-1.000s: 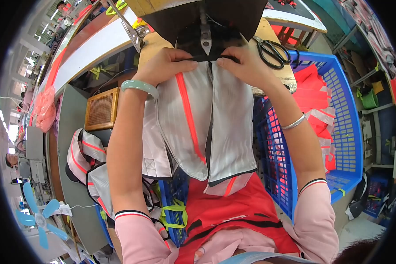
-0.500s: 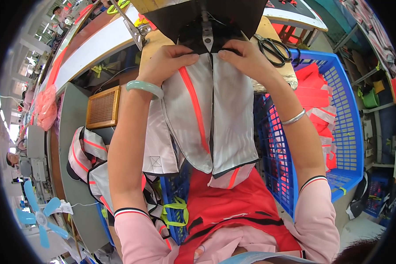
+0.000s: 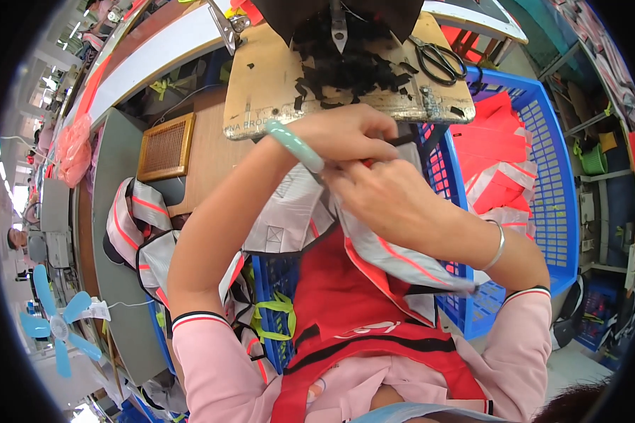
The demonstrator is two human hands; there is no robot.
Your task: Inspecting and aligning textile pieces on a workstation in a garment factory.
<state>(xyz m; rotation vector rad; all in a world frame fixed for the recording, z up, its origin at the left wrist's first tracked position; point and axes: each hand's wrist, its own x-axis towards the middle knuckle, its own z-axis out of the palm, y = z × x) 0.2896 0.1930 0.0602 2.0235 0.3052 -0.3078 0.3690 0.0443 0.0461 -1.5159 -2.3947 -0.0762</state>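
Just off the front edge of a wooden work plate, my two hands are crossed close together. My left hand, below a pale green bangle, has its fingers curled round the upper edge of a silver-grey fabric piece with an orange-red stripe and black edging. My right hand, with a silver bangle on its wrist, grips the same piece, its fingers closed. The piece hangs folded and twisted over my red apron. The hands hide part of it, including the exact grip points.
Black scraps litter the plate under a machine's metal foot. Black-handled scissors lie at its right. Right stands a blue basket of red and silver pieces. Left are more silver pieces, a woven wooden frame and a blue fan.
Both hands have drawn back from the machine's foot toward me and crossed. The fabric piece came off the plate with them, turned and folded, baring the scraps.
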